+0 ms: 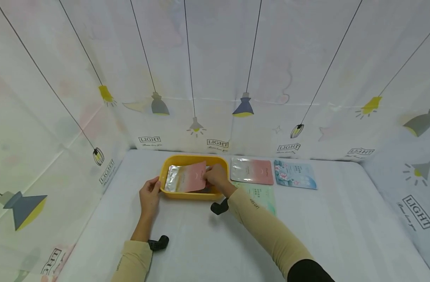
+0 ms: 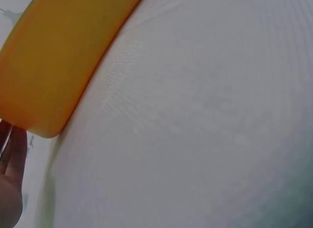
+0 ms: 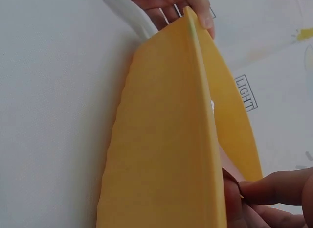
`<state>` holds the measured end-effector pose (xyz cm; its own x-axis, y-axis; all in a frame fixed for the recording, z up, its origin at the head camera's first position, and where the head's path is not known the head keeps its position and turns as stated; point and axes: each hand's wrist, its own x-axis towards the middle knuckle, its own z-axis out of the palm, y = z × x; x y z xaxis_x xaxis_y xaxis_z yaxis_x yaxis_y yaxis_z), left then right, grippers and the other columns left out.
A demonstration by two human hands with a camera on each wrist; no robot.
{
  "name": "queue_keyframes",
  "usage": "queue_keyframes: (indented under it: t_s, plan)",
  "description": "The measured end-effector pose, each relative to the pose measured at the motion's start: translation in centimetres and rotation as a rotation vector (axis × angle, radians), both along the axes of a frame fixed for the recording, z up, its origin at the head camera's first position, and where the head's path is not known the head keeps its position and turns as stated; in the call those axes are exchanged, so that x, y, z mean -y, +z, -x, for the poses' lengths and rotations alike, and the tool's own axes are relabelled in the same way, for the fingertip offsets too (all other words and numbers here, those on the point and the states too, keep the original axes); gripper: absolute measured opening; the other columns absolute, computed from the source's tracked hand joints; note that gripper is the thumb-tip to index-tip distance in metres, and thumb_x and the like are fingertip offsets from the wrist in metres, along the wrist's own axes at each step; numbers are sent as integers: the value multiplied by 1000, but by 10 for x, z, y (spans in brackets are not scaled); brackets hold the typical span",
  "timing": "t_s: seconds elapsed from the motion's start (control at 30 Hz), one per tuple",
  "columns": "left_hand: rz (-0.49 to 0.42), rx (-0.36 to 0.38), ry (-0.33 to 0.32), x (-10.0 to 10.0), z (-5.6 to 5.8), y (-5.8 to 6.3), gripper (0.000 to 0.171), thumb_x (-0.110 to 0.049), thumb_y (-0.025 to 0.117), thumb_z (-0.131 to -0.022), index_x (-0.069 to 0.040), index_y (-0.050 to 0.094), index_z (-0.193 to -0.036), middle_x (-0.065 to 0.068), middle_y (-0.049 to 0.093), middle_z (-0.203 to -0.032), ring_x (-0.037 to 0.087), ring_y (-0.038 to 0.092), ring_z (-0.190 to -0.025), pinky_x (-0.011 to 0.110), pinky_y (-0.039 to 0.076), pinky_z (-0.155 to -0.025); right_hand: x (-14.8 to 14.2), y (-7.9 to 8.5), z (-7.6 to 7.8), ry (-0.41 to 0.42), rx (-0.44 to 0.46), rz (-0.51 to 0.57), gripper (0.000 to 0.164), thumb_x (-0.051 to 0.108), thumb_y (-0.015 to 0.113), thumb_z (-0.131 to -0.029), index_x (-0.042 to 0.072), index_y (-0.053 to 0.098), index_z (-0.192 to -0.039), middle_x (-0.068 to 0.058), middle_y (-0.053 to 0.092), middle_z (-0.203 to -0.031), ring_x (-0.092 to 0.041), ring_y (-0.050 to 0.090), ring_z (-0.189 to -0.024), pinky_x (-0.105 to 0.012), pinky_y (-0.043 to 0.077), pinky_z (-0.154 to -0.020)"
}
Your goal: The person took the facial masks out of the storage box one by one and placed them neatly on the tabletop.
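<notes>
A yellow plastic tray [image 1: 188, 196] sits at the back middle of the table. My left hand [image 1: 150, 197] grips its left end, with the thumb over the rim and the fingers outside, as the right wrist view shows. Inside lies a flat pink-and-silver packet [image 1: 191, 176], possibly a face mask sachet. My right hand [image 1: 217, 175] reaches over the tray's right side and pinches the packet's pink end between thumb and finger. Darker contents show partly beneath it, mostly hidden.
Right of the tray lie another pink-and-silver packet [image 1: 253, 171], a blue floral packet [image 1: 295, 174] and a pale green packet [image 1: 260, 194], partly covered by my right forearm. A white curtain [image 1: 215, 129] printed with lamps borders the white table [image 1: 186, 243] behind and at both sides.
</notes>
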<state>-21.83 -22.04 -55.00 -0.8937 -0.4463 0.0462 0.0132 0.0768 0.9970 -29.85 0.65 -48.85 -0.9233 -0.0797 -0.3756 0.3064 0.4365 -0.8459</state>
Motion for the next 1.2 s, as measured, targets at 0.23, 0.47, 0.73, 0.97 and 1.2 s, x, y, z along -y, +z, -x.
queue_keyframes:
  t_s: [0.23, 0.47, 0.73, 0.97, 1.2]
  plan:
    - [-9, -24, 3, 1, 2, -3, 29, -8, 56, -98, 9, 58, -121, 28, 61, -124, 8, 62, -93, 8, 52, -73, -3, -4, 1, -38, -40, 93, 18, 1, 64, -85, -2, 67, -102, -14, 67, -90, -19, 63, -61, -25, 59, -57]
    - [-1, 12, -41, 4, 1, 1, 31, -12, 55, -99, 7, 57, -124, 25, 60, -128, 22, 60, -105, 7, 52, -75, -7, 0, 3, -66, -29, 145, 18, 4, 67, -86, 0, 68, -103, -13, 67, -88, -18, 63, -62, -23, 58, -58]
    - [-19, 31, -40, 3, 1, 0, 32, -12, 54, -100, 7, 56, -125, 23, 60, -128, 27, 59, -110, 8, 52, -75, -12, 8, -2, -64, -41, 153, 18, 5, 68, -87, 0, 70, -105, -13, 70, -93, -18, 67, -65, -25, 60, -65]
    - [-8, 29, -44, 4, 1, -1, 32, -13, 54, -100, 6, 57, -126, 23, 60, -129, 30, 58, -112, 7, 52, -76, -22, 14, -4, -73, -29, 234, 20, 4, 67, -87, -1, 69, -107, -15, 71, -97, -17, 69, -67, -28, 61, -71]
    - [-1, 34, -51, 3, -1, 0, 33, -15, 54, -100, 5, 56, -127, 22, 59, -131, 29, 58, -114, 6, 51, -76, -33, 16, -1, -103, -6, 270, 22, 3, 68, -87, -1, 69, -109, -16, 70, -102, -17, 71, -72, -34, 61, -81]
